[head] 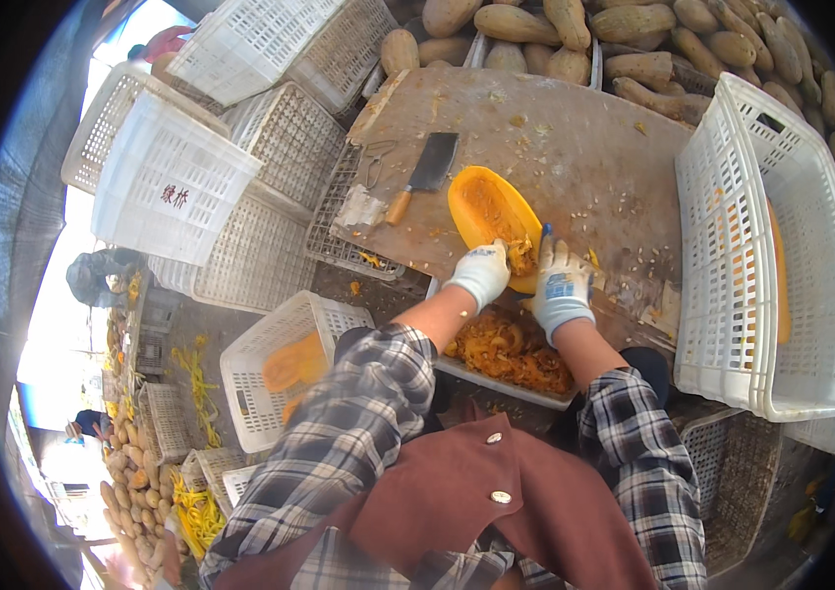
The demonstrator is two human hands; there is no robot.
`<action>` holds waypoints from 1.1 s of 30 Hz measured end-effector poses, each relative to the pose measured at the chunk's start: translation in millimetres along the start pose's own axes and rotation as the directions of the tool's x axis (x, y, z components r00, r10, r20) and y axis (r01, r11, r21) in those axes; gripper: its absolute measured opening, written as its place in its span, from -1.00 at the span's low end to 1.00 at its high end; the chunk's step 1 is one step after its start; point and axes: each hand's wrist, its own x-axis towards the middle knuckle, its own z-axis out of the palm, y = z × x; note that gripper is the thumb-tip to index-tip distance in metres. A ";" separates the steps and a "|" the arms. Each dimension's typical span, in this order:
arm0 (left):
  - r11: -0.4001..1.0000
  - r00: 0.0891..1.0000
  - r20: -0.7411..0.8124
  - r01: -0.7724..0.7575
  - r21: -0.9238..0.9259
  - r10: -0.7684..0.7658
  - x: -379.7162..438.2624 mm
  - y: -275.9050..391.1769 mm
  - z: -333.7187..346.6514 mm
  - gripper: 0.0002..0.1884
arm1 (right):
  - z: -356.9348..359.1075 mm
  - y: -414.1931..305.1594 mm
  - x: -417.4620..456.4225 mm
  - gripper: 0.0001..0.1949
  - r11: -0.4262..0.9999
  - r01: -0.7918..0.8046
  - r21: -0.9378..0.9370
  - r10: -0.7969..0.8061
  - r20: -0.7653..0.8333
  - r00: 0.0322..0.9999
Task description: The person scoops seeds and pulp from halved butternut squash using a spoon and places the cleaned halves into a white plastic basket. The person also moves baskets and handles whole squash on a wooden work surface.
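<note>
A halved orange pumpkin (487, 203) lies cut side up on the wooden board (572, 162). My left hand (485, 271), in a white work glove, is closed at the near end of its hollow, against stringy pulp and seeds; whether a tool is in the fist cannot be told. My right hand (563, 284), gloved too, rests against the pumpkin's right near side with fingers extended. Below both hands a white tray (509, 380) holds scooped pumpkin pulp (509, 346). A cleaver with a wooden handle (432, 166) lies left of the pumpkin, beside a wire-like metal tool (375, 166).
White plastic crates stand stacked at the left (166, 184) and right (727, 258). A lower-left crate (262, 413) holds cut pumpkin pieces. Whole pumpkins (635, 23) are piled beyond the board. Loose seeds dot the board. Other people are at the far left.
</note>
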 end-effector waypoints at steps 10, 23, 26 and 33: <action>0.906 0.962 -0.191 -0.104 0.410 0.197 14.6 -35.2 -52.1 -0.68 | 2.2 1.3 -12.7 0.29 0.995 -0.093 0.023 0.092 0.040 0.995; 0.742 0.954 -0.061 -0.188 0.644 0.294 89.9 -68.5 -60.7 -0.45 | 17.2 1.7 -2.7 0.26 0.994 -0.109 0.011 0.108 0.086 0.990; 0.839 0.984 -0.131 -0.029 0.543 0.119 88.4 -57.5 -46.2 -0.52 | 16.5 1.5 -0.7 0.27 0.993 -0.115 -0.019 0.116 0.090 0.989; 0.937 0.987 0.083 0.104 0.333 -0.139 69.9 -28.0 -53.1 -0.71 | 22.2 -1.3 -2.4 0.30 0.988 -0.145 -0.055 0.150 0.097 0.984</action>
